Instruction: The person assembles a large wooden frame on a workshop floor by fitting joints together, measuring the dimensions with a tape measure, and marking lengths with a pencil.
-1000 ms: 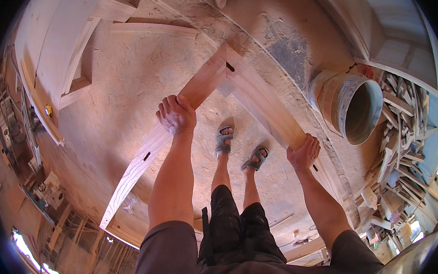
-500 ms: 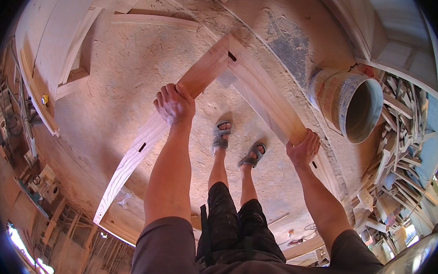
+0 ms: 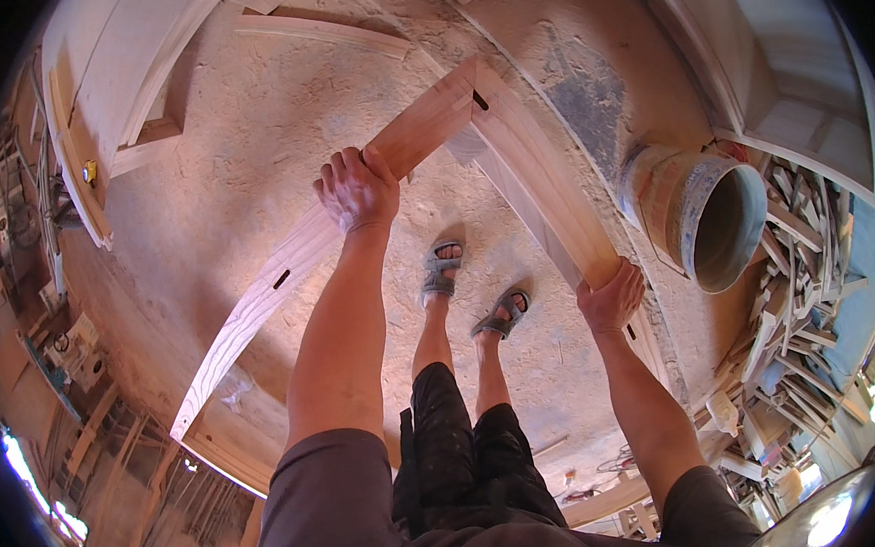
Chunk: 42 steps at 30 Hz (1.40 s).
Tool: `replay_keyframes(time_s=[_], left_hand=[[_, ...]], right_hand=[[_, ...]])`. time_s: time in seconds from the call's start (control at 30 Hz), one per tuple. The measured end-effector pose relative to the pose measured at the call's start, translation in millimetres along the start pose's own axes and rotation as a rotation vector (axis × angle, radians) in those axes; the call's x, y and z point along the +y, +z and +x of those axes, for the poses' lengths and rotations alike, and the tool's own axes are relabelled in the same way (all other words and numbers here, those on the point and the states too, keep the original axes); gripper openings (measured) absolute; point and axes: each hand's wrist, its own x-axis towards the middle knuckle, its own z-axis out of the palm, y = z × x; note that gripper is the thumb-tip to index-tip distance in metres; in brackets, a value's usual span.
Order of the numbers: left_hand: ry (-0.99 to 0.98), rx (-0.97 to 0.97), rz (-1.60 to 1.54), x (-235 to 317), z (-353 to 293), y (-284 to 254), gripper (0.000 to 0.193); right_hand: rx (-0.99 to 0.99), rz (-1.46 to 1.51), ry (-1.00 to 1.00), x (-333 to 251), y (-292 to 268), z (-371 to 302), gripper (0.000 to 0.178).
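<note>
A large pale wooden frame surrounds me at arm's length, its mitred corner pointing away. Dark narrow slots are cut near that corner and along the sides. My left hand is wrapped over the left rail, knuckles up. On the right rail, my right hand grips with the fingers curled round the outer edge. The frame is held above the floor, and my sandalled feet show through its opening. My body and arms hide part of its near side.
To the right stands a worn bucket with its mouth toward me, beside a heap of wood offcuts. Large wooden pieces rise at the upper left and upper right. A curved strip lies on the dusty floor.
The frame's far corner has shifted slightly right and away, and both hands have moved a little right with it. The grips look the same, and the view has turned slightly.
</note>
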Motion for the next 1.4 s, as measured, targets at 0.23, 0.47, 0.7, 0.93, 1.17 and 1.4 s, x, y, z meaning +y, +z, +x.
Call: replay_keyframes(time_s=[0.23, 0.47, 0.7, 0.93, 1.17, 1.4], left_hand=[[-0.034, -0.068, 0.028, 3.5, -1.1, -5.0, 0.033], [-0.037, -0.109, 0.022, 5.0, 2.4, -9.4, 0.033], [0.408, -0.071, -0.103, 1.0, -5.9, -18.6, 0.069], [0.495, -0.184, 0.092, 6.2, -6.2, -17.0, 0.085], [0.576, -0.273, 0.158, -0.3, -10.6, -17.1, 0.095], [0.492, -0.605, 0.385, 10.8, 0.3, -57.3, 0.1]], right_hand=[[0.024, -0.023, -0.008, 4.1, 4.0, -4.5, 0.07], [0.04, -0.028, -0.008, 1.5, 4.7, -3.3, 0.064], [0.009, -0.025, 0.042, -2.4, -2.2, -1.1, 0.064], [-0.038, 0.032, 0.104, -5.1, -12.5, 0.3, 0.062], [0.081, 0.184, 0.035, -6.3, -27.3, -22.9, 0.094], [-0.009, 0.393, 0.212, -33.0, -48.9, -137.3, 0.081]])
